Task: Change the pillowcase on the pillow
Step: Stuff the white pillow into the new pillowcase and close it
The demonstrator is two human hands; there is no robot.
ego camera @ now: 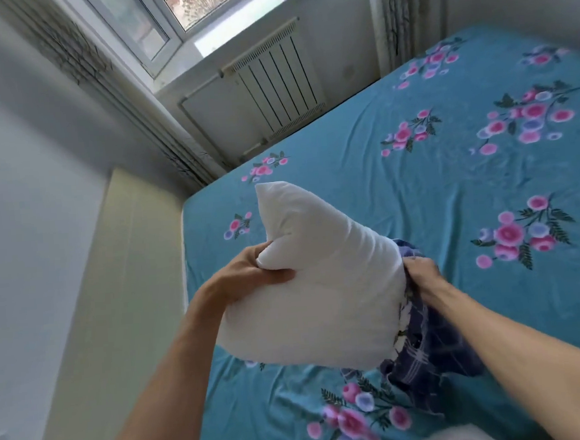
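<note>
Head view: bare pillow held over bed, dark pillowcase nearly off

Item 1. Pillow: white, uncovered over most of its length, held in the air above the bed. Judged light, soft and squashy; it dents where it is gripped. Best held by a bunched corner or edge.

Item 2. Pillowcase: dark blue with a pale check, gathered round the pillow's right end and hanging down to the sheet. Judged thin and limp, liable to snag on the filling; best taken at its open hem.

Item 3. Left hand: fingers curled, pinching a fold of the pillow's left edge.

Item 4. Right hand: blurred, fingers closed on the gathered pillowcase at the pillow's right end.

Item 5. Surroundings: teal flowered sheet covers the bed; radiator under the window beyond; pale headboard to the left. No fresh pillowcase is visible. Nothing stands between the hands and the bed.
</note>
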